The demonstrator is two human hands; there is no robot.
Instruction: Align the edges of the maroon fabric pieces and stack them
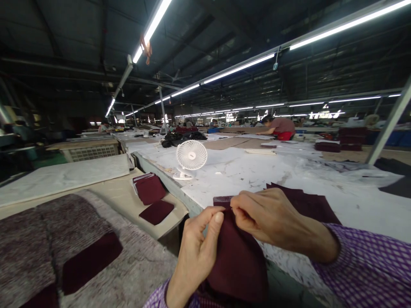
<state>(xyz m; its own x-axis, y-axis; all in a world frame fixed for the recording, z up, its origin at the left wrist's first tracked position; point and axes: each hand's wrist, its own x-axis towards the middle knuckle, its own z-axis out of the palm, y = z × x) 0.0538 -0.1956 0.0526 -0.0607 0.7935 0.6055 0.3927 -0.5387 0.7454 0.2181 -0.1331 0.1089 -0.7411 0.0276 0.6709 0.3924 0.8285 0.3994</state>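
A maroon fabric piece [239, 265] hangs down from my two hands at the near edge of the white-covered table. My left hand [201, 244] pinches its upper edge between thumb and forefinger. Close beside it, my right hand [266, 214] has its fingers curled at the same edge, pinching the cloth; the fingertips are partly hidden. Behind my hands, another bit of maroon cloth with a speckled strip [221, 200] shows on the table. A stack of maroon fabric pieces [308, 205] lies just beyond my right wrist.
A small white fan [192, 156] stands on the white table [231, 167]. Left, a beige surface [112, 188] bears maroon pieces [149, 189], and a speckled cloth [128, 265] lies nearer. Clear plastic sheeting [349, 171] lies right. A person [284, 126] bends over the table farther back.
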